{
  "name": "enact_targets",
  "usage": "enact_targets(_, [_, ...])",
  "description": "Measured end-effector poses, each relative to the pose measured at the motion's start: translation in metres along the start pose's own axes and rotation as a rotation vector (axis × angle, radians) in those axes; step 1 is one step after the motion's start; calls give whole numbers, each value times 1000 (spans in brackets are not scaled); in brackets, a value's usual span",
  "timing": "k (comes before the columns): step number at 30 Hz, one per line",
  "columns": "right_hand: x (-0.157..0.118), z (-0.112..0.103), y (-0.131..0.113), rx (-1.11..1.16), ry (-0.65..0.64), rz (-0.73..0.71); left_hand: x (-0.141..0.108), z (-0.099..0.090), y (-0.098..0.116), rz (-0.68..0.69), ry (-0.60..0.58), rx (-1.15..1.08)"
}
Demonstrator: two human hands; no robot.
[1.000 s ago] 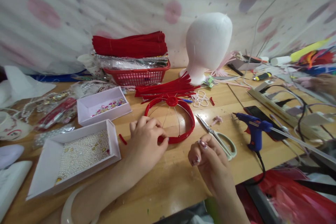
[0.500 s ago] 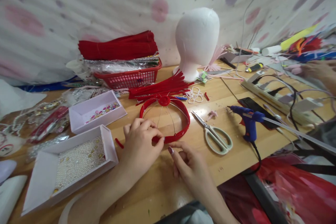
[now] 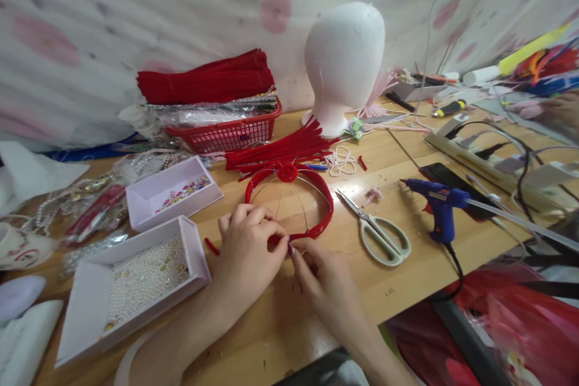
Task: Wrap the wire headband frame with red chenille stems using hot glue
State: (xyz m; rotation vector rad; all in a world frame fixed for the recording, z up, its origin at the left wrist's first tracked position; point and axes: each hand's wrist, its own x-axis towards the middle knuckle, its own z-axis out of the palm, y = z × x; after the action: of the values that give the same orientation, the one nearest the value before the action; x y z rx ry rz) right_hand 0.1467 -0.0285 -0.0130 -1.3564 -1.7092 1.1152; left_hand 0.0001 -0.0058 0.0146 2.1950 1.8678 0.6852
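A red fuzzy ring with thin wires across it and a round red knot at its far side lies on the wooden table. My left hand has its thumb and fingers closed on the near edge of the ring. Thumb and forefinger of my right hand are pinched together at the same edge, meeting the left fingertips; anything between them is too small to make out. Scissors lie to the right of the ring, and a short red piece rests left of my left hand.
White boxes of pearl beads and coloured gems stand at left. Behind are a red basket, red strips and a white foam head. At right are a blue glue gun, a power strip and another person's hand.
My right hand has moved left and up to the ring's near edge, and its thumb and forefinger have closed. My left hand keeps its hold. The view has shifted slightly.
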Motion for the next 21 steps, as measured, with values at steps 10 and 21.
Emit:
enact_targets(10, [1, 2, 4, -23, 87, -55, -1, -1, 0, 1, -13, -2])
enact_targets(21, [-14, -36, 6, -140, 183, -149, 1, 0, -2, -2, -21, 15])
